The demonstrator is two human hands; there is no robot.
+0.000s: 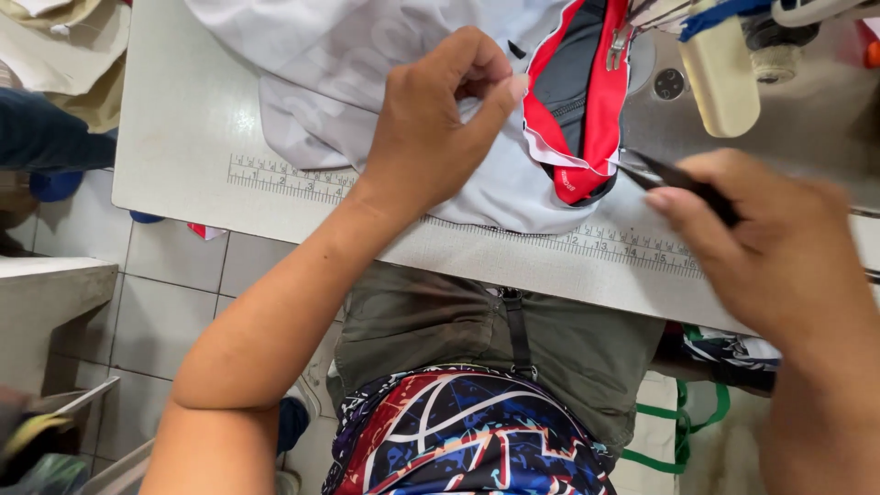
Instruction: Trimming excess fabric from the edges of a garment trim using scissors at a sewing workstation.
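Two hands work near the red-edged piece (577, 101) on the tabletop (183, 119): left hand (431, 119) pinches white fabric (367, 55) beside it; right hand (770, 247) grips dark snips (683, 181) just right, whose points could nick cloth.

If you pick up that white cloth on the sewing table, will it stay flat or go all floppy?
Probably floppy: the white cloth already lies in soft folds where the left hand pinches it. It looks thin, so likely light. Pushed, it would probably bunch up rather than slide whole.
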